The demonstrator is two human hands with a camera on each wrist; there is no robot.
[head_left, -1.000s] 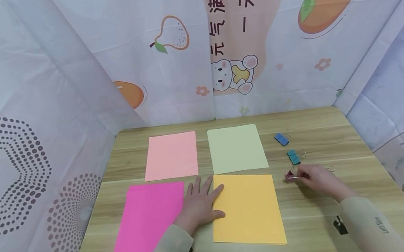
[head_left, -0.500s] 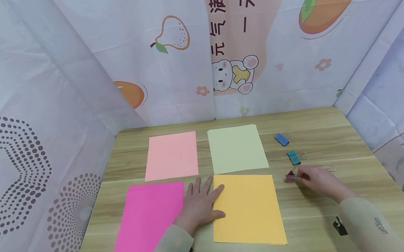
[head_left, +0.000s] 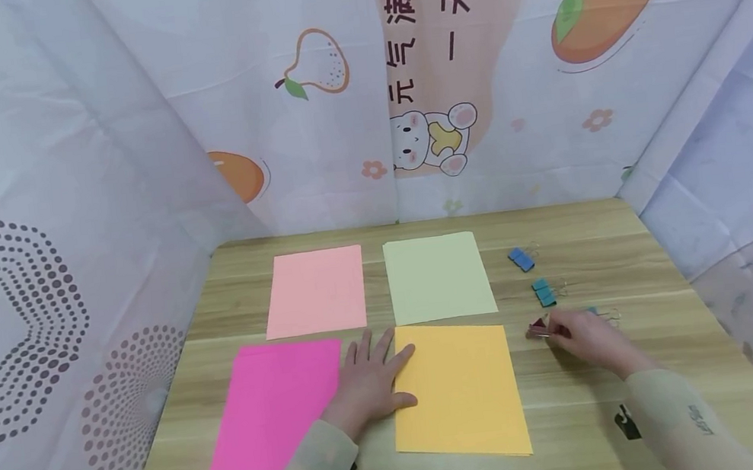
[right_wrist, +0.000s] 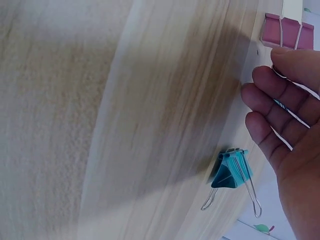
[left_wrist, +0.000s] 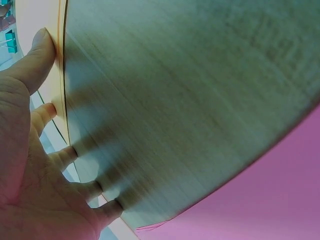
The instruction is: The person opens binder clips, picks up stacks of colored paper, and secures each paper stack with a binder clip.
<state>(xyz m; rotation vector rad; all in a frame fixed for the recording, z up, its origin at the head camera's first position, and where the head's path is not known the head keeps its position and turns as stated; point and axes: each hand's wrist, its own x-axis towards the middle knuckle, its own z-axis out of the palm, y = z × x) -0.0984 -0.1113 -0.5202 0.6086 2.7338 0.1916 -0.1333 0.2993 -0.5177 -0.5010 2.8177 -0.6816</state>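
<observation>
- Shifted slightly since the earlier frame: right hand (head_left: 590, 340) and pink binder clip (right_wrist: 290, 34), a touch toward the yellow sheets (head_left: 464, 394).
- Grip, right: thumb and fingertip pinched on the clip's wire handles; clip just right of the yellow sheets.
- Near teal clip (right_wrist: 239, 169): beside the right hand, partly hidden in head view.
- Left hand (head_left: 368, 389): fingers spread — thumb on the edge of the yellow sheets, other fingertips reaching the table (head_left: 568, 418).
- Magenta sheets (head_left: 270, 407): left of that, partly under the forearm.
- Behind: salmon sheets (head_left: 316, 291), pale green sheets (head_left: 439, 278), far teal clip (head_left: 544, 292), blue clip (head_left: 521, 259).
</observation>
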